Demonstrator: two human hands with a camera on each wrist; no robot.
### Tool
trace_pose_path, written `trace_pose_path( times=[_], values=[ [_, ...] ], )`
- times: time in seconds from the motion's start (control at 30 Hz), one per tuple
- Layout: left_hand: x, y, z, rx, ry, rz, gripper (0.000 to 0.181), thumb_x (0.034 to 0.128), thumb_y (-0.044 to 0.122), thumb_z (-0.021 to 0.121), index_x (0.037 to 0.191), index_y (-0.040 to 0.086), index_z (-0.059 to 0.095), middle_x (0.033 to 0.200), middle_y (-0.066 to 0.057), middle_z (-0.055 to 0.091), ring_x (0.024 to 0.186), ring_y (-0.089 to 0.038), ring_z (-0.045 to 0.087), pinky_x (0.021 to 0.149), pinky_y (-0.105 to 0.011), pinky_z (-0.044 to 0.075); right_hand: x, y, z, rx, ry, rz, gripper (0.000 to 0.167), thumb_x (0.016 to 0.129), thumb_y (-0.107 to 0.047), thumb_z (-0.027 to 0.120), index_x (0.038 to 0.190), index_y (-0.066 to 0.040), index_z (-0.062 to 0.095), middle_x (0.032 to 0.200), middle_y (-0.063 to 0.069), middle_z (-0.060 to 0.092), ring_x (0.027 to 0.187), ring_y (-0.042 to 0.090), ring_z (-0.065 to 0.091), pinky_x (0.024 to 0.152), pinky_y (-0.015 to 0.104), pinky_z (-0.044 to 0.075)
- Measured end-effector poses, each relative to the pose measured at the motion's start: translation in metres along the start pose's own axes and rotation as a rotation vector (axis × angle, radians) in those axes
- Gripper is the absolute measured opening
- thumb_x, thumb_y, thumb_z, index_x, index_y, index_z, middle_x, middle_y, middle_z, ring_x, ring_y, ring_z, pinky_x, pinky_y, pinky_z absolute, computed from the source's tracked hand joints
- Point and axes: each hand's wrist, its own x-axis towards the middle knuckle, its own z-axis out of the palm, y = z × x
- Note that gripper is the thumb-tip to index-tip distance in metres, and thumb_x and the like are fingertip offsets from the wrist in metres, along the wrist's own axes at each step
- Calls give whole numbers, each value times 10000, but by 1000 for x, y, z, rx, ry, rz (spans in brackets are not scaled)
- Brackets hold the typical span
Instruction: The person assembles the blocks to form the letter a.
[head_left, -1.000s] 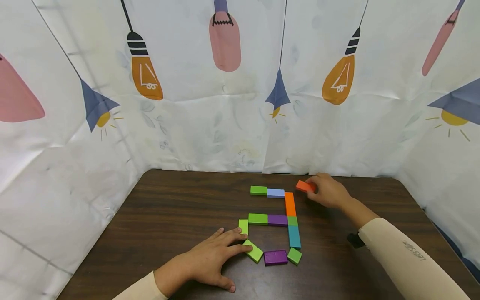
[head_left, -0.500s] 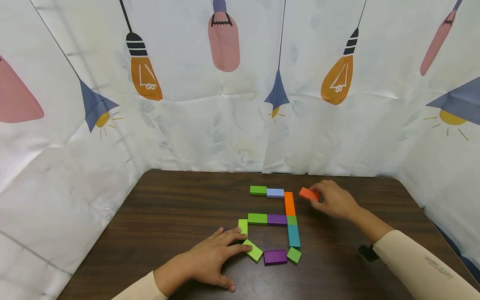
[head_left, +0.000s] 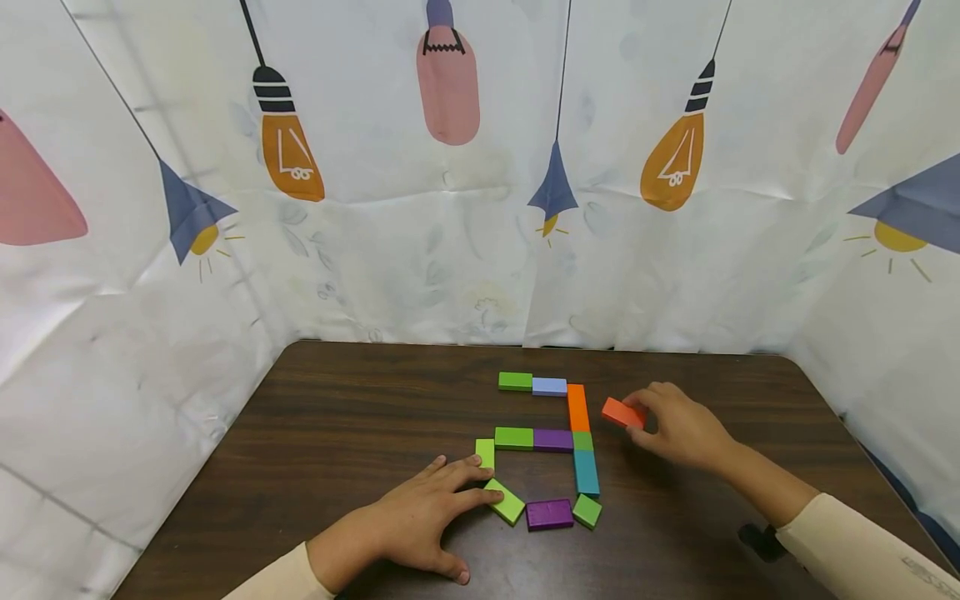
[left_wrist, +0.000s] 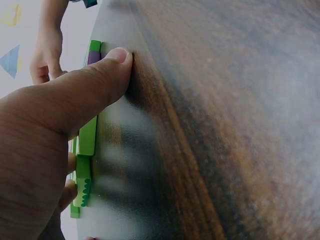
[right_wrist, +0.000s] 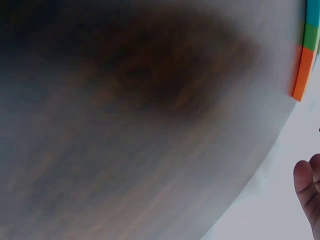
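Note:
My right hand [head_left: 686,429] pinches a red-orange block [head_left: 622,413] between fingers and thumb, right of the block figure. In the right wrist view only some fingertips [right_wrist: 303,175] show at the right edge, and the held block is out of sight. My left hand [head_left: 420,517] lies spread, its fingertips touching an upright lime block [head_left: 485,452] and a slanted lime block [head_left: 509,505]. The left wrist view has the left thumb [left_wrist: 95,87] in front of the row of blocks, away from them.
More blocks form the figure: green [head_left: 515,382], light blue [head_left: 550,387], orange [head_left: 577,407], purple [head_left: 553,441], teal [head_left: 587,473] and another purple [head_left: 549,515] among them. All lie on a dark wooden table [head_left: 337,417], with a patterned white curtain [head_left: 465,250] behind.
My right hand has come nearer and slightly to the right, carrying the red-orange block down from the table's far side. The left hand and the laid blocks stay put.

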Motion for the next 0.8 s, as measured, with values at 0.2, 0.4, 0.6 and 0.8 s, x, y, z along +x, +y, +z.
trace_pose_path(
  times=[0.2,0.4,0.6,0.8],
  values=[
    [0,-1,1,4,4,1,889,800,673,766,1552,343,426,1613,13,337,1534,-259,227,1134,-664,285,-16,-4,-2,-1,31,-27,345,843,-255,839,1142,-129,721,977,-73,586,858,127,518,621,280,480],
    [0,-1,1,7,11,2,892,796,663,777,1551,342,428,1609,9,344,1533,-259,231,1131,-665,290,-29,-7,-1,16,44,-24,339,831,-255,846,1129,-150,724,944,-113,559,837,106,515,586,253,458],
    [0,-1,1,12,14,2,894,791,664,781,1548,341,432,1602,16,349,1531,-264,235,1132,-662,292,-43,-11,3,34,23,-15,332,836,-275,838,1127,-171,718,952,-146,538,816,58,491,583,222,443],
    [0,-1,1,13,11,0,892,791,670,777,1546,339,435,1602,21,343,1531,-264,234,1133,-660,292,-54,-16,4,60,3,-12,322,833,-274,848,1119,-201,719,952,-167,532,823,53,502,603,227,463]
  ],
)
